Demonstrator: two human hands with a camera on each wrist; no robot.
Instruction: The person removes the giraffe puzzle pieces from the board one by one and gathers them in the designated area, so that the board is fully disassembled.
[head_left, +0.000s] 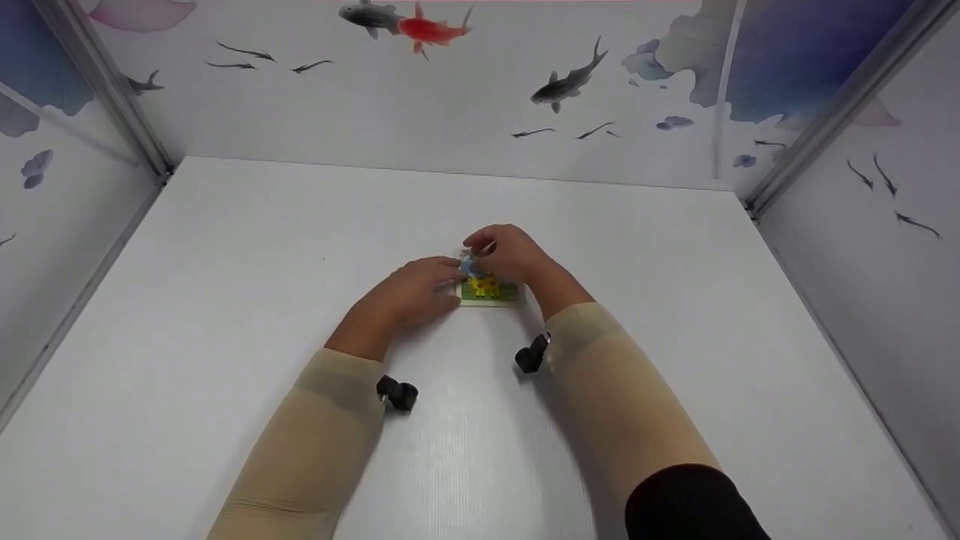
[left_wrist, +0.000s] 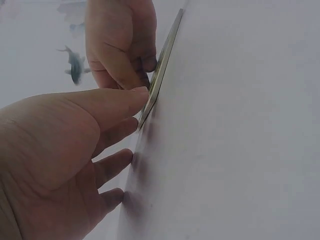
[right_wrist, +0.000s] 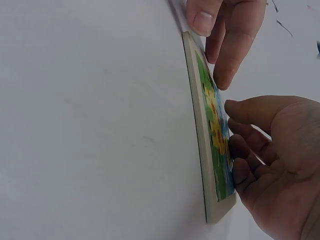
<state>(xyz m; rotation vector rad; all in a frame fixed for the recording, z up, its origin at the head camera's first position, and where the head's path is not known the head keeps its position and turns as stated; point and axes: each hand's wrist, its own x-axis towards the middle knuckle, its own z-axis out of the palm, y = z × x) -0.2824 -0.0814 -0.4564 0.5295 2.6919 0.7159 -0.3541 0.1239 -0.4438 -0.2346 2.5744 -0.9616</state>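
Observation:
A small picture puzzle board (head_left: 487,303) with a pale rim lies on the white table. Its picture shows a yellow giraffe-like figure (right_wrist: 215,120) with orange spots, on green and blue. At the board's left side, my left hand (head_left: 411,294) touches it with the thumb near the close corner and a finger reaching over the top; other fingertips rest on the table. My right hand (head_left: 511,253) is over the far right part, its bent fingertips on the picture's blue area. Whether they pinch a loose piece is hidden by the fingers.
The white tabletop (head_left: 247,315) spreads around the board. Behind it stands a white wall panel (head_left: 450,105) printed with fish, and metal posts rise at both back corners. A small black device (head_left: 397,394) sits at the left cuff, another (head_left: 532,355) at the right.

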